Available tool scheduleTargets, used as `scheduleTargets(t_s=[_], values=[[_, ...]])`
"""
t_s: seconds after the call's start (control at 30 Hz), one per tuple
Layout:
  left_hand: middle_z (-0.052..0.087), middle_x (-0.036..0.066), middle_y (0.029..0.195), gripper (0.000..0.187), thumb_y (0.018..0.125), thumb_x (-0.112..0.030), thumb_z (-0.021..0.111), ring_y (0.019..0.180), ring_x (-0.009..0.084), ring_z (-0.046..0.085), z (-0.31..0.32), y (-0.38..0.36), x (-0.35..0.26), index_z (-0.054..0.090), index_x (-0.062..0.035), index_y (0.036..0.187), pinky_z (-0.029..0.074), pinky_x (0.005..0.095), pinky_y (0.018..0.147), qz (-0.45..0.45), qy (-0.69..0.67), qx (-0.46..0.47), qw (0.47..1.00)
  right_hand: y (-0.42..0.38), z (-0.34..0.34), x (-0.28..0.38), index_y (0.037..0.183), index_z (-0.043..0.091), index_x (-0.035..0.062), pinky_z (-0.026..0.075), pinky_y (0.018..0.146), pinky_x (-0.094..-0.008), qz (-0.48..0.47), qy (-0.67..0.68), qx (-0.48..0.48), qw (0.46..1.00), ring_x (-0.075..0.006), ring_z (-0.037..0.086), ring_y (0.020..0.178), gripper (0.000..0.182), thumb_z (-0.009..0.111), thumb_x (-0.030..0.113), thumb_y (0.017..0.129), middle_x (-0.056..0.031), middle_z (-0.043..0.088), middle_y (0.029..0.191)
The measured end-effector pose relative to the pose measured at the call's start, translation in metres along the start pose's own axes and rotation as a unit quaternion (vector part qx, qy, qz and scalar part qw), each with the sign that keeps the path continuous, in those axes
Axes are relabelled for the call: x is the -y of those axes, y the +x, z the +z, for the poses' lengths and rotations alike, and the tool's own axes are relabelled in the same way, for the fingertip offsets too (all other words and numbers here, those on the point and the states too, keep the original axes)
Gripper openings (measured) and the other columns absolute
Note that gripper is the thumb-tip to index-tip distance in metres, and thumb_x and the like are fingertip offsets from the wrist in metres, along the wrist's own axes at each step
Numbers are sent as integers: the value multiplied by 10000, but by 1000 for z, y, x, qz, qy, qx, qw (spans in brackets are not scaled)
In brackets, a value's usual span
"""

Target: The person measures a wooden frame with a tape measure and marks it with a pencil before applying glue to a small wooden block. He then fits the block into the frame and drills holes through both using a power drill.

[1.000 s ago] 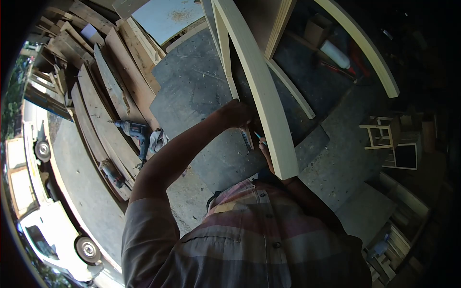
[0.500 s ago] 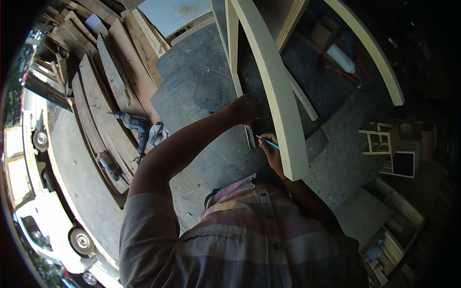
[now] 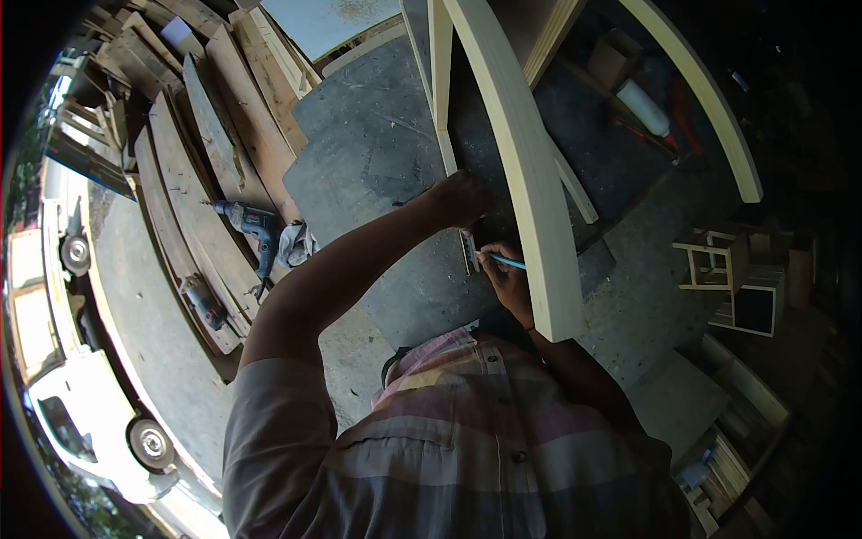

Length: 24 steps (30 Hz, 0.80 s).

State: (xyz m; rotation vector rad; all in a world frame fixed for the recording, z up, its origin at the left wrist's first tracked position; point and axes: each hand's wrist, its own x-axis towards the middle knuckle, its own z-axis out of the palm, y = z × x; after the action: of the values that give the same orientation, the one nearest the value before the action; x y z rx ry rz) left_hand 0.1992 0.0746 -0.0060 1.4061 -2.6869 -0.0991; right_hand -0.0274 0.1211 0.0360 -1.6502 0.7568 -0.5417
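Right hand (image 3: 512, 286) at centre of the frame, grip closed on blue pencil (image 3: 510, 262), left hand (image 3: 462, 199) curled above a strip (image 3: 470, 254), its grip too hidden to judge

Daylight brightens the left, while wooden furniture (image 3: 738, 262) sits on dim concrete floor (image 3: 633, 301) at right.

It's a woodwkg wkshp, open on one side w/ a white veh. (image 3: 90, 418) outside. Old planks (image 3: 196, 216), a pwr drill (image 3: 251, 225), a bare-wood frame (image 3: 521, 148) & conc. floor (image 3: 620, 314) show it.
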Motion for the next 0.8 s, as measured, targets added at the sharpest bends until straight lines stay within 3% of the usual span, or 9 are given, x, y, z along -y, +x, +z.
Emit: scheduleTargets(t_s=[0.27, 0.3, 0.37, 0.57, 0.8], values=[[699, -6, 905, 442, 582, -405, 865, 899, 200, 695, -30, 0, -5, 741, -214, 961, 522, 357, 793, -34, -73, 31, 996, 0, 3, -21, 951, 560, 20, 470, 654, -287, -4, 3, -11, 1000, -146, 628, 725, 71, 590, 36, 889, -96, 611, 775], [699, -6, 905, 442, 582, -405, 865, 899, 200, 695, -26, -1, -6, 741, -214, 961, 522, 357, 793, -35, -73, 31, 996, 0, 2, -24, 951, 560, 20, 470, 654, -287, -4, 3, -10, 1000, -146, 628, 725, 71, 590, 36, 889, -96, 611, 775], [700, -5, 916, 444, 571, -400, 871, 917, 204, 691, -18, -1, -6, 745, -222, 957, 521, 361, 805, -31, -45, 12, 998, -1, -4, -31, 1028, 592, 0, 501, 719, -233, 24, -44, 41, 998, -95, 629, 820, 204, 603, 201, 989, -45, 646, 860], [701, -2, 923, 414, 578, -394, 869, 910, 213, 695, -28, -3, -7, 744, -214, 929, 527, 372, 801, -33, -26, 34, 999, 2, -7, -15, 995, 600, 9, 509, 702, -246, -12, -85, 41, 995, -109, 640, 809, 204, 617, 212, 981, -70, 650, 846], [699, 1, 925, 411, 572, -383, 876, 915, 219, 695, -37, -3, -8, 737, -201, 914, 531, 378, 803, -46, -73, 40, 995, 1, -7, -17, 991, 598, 2, 530, 739, -262, 8, -69, 45, 997, -130, 667, 842, 213, 623, 213, 976, -82, 662, 850]])
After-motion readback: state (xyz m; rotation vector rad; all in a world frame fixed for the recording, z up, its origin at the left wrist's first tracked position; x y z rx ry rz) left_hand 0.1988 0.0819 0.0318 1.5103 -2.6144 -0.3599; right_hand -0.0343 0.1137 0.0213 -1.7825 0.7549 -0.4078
